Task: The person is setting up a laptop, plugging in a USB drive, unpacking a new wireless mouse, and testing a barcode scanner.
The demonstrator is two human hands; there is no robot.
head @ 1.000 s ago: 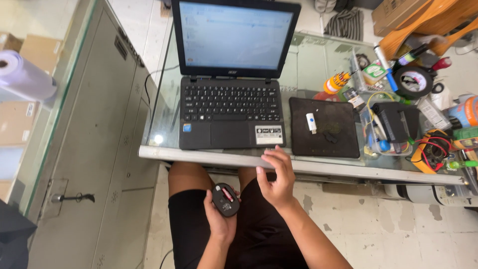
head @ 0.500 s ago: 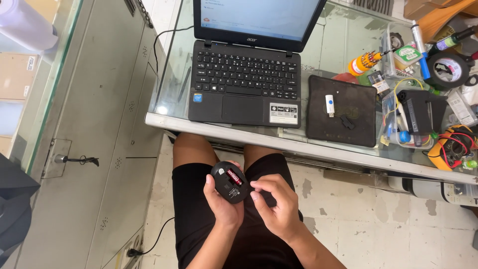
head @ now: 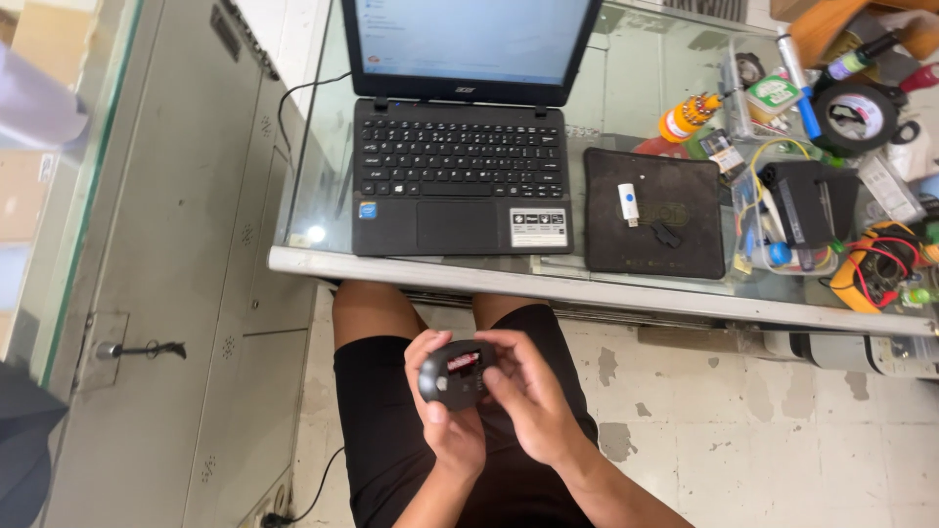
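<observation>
Clear bin (head: 773,256) of tangled cables (head: 885,264)

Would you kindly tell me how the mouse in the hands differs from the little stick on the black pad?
The mouse is dark and rounded; the stick is white and slim. The mouse is held over the lap by the left hand and right hand; the stick lies untouched on the pad. Both are small computer accessories.

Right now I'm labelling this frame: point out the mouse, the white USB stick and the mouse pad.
mouse (head: 452,375), head view, its dark underside.
white USB stick (head: 629,202), head view, its body.
mouse pad (head: 685,244), head view, bare black surface.
</observation>
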